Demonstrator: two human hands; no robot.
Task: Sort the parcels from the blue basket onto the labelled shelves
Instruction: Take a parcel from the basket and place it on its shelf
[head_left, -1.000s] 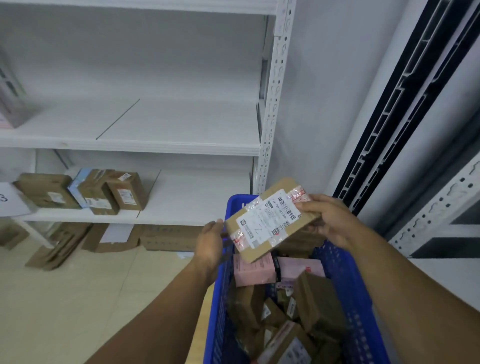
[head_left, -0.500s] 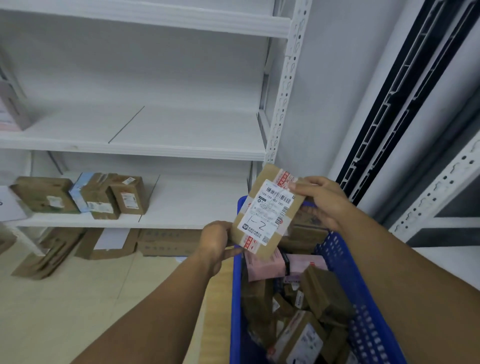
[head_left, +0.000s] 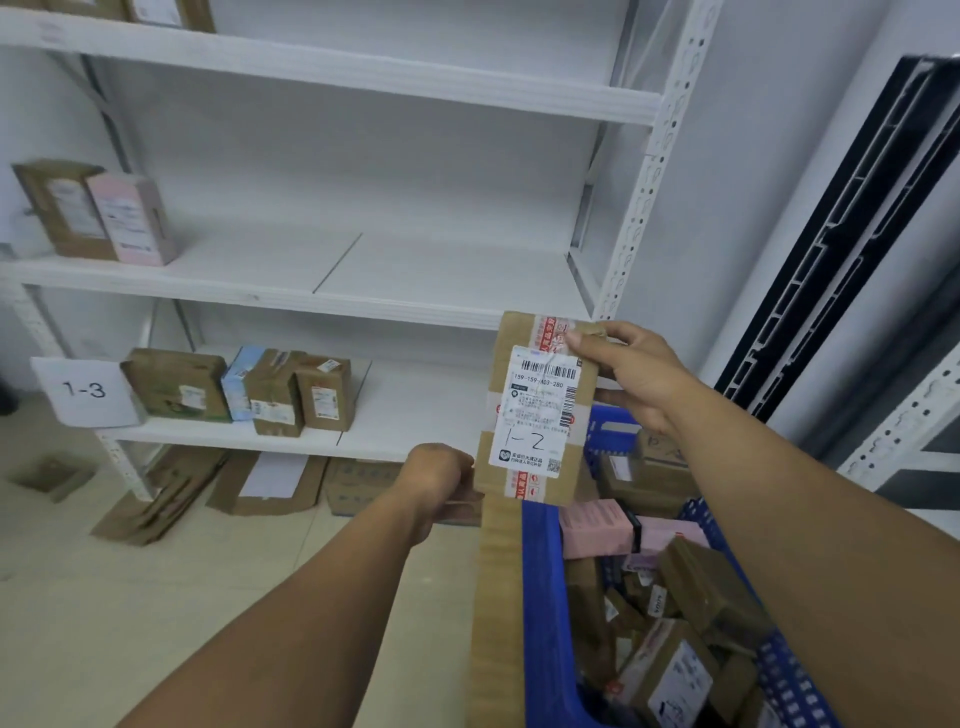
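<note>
Two-handed: left hand (head_left: 439, 480) fingers clamp parcel (head_left: 535, 410) at lower edge, right hand (head_left: 631, 374) at top, over blue basket (head_left: 540, 571).

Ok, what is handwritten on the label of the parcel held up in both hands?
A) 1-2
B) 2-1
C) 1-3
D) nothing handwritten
A: the white label on the parcel, pinched at its top by the right hand and held at its lower corner by the left hand, carries a handwritten 1-2 under the printed lines; 1-3 is on the shelf sign instead.
</note>
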